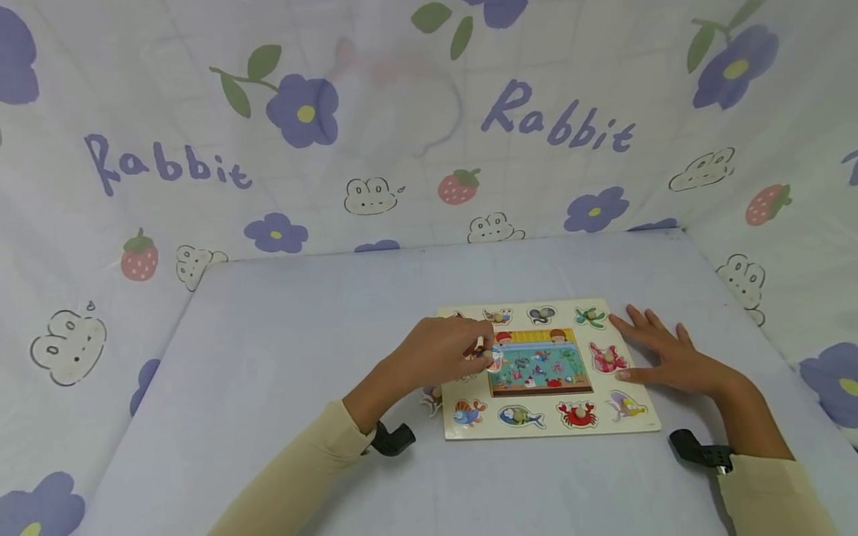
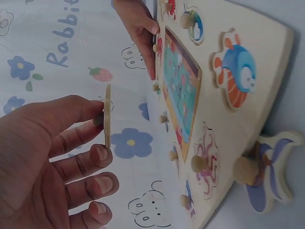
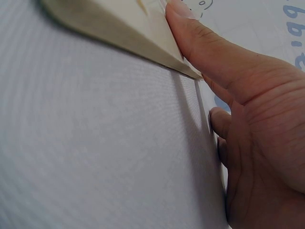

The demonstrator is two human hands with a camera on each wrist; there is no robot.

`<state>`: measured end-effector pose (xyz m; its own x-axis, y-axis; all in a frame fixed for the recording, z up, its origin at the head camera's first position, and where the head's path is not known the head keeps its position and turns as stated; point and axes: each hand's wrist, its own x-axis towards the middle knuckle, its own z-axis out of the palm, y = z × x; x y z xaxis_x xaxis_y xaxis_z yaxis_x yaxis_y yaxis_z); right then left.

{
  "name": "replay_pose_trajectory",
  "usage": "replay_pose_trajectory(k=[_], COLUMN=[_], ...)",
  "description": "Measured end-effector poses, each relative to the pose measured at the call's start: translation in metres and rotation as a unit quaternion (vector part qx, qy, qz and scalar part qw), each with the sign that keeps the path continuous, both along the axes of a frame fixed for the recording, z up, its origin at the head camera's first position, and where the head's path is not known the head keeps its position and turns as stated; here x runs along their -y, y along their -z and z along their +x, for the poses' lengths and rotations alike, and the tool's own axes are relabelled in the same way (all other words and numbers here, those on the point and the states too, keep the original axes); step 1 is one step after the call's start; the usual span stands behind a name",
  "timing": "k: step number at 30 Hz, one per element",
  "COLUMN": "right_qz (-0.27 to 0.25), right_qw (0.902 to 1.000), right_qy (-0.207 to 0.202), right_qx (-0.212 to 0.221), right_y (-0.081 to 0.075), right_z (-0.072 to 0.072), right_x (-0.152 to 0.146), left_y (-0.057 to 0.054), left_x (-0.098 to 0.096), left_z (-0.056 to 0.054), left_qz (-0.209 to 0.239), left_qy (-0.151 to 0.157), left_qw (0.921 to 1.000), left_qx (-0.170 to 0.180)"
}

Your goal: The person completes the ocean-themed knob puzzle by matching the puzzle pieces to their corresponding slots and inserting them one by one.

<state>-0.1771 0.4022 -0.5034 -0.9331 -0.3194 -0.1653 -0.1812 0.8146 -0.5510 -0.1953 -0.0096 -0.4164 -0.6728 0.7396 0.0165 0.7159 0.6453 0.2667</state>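
My left hand [image 1: 445, 350] is held over the left part of a wooden peg puzzle board [image 1: 550, 437]. Its thumb and finger pinch the knob of a thin wooden puzzle piece [image 2: 107, 117], which appears edge-on in the left wrist view; the picture on it cannot be made out there. The other fingers are loosely bent. At the board's right edge lies my right hand [image 1: 677, 365], fingers spread and thumb [image 3: 183, 14] touching the board. A loose purple-and-white knobbed piece [image 2: 271, 171] lies on the table by the board's left edge, partly hidden by my left hand in the head view.
Around the board's central aquarium picture [image 1: 539, 365] sit several knobbed sea-animal pieces, among them a red crab [image 1: 578, 415] and a blue-and-orange fish [image 2: 238, 71]. The table [image 1: 302, 320] has a pale cover. A printed curtain [image 1: 402, 97] hangs behind it and at the sides.
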Motion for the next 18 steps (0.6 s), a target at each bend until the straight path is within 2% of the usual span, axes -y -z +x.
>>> replay_pose_trajectory(k=[7,18], right_qz=[-0.004,-0.010], right_qw=[1.0000,0.9999], right_qy=[-0.003,-0.001], right_qx=[0.003,0.003], right_y=[-0.002,-0.002], right_z=[0.001,0.002], right_x=[0.000,0.001], left_y=[0.006,0.022], left_x=[0.010,0.021], left_z=[0.010,0.018], left_qz=[-0.017,-0.042], left_qy=[-0.018,-0.015], left_qw=[0.9997,0.9988], left_qx=[-0.001,-0.019])
